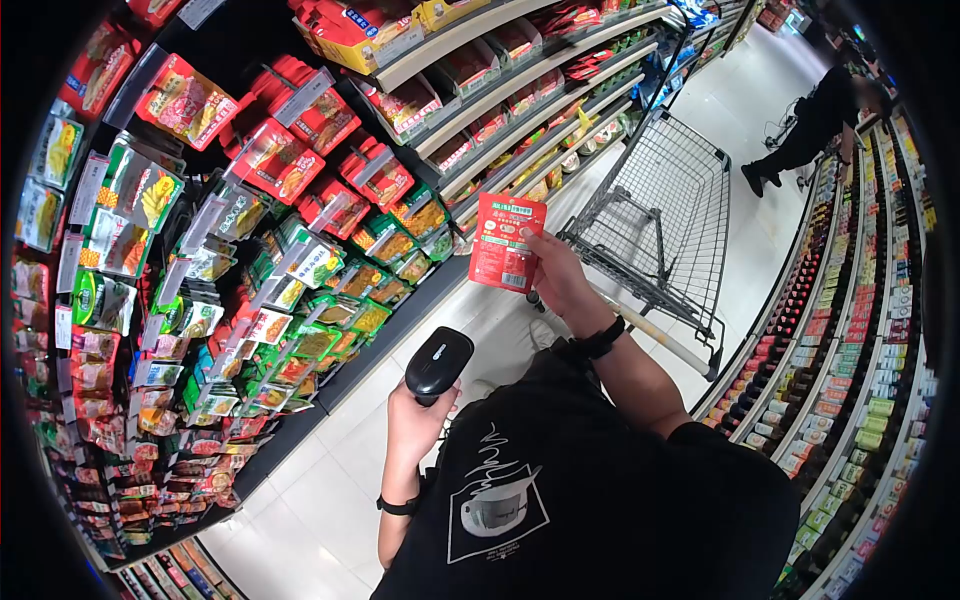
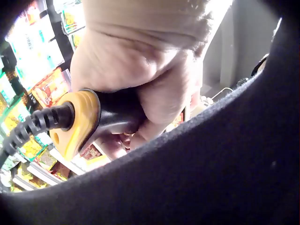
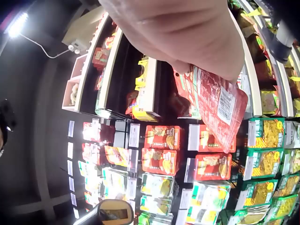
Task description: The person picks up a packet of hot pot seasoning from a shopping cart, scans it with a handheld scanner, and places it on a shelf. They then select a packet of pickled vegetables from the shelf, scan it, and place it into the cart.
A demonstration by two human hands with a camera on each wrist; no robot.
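right hand (image 1: 563, 283) is pinching a red barcoded pouch (image 1: 503, 250), left hand (image 1: 414, 424) is gripping a handheld barcode scanner (image 1: 440, 364); picking is looking done, scanning apparently pending.

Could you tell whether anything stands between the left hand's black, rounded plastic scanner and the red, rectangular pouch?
Nothing visible does: in the head view, open space separates the scanner in the left hand from the pouch in the right hand, with pale floor tiles beyond.
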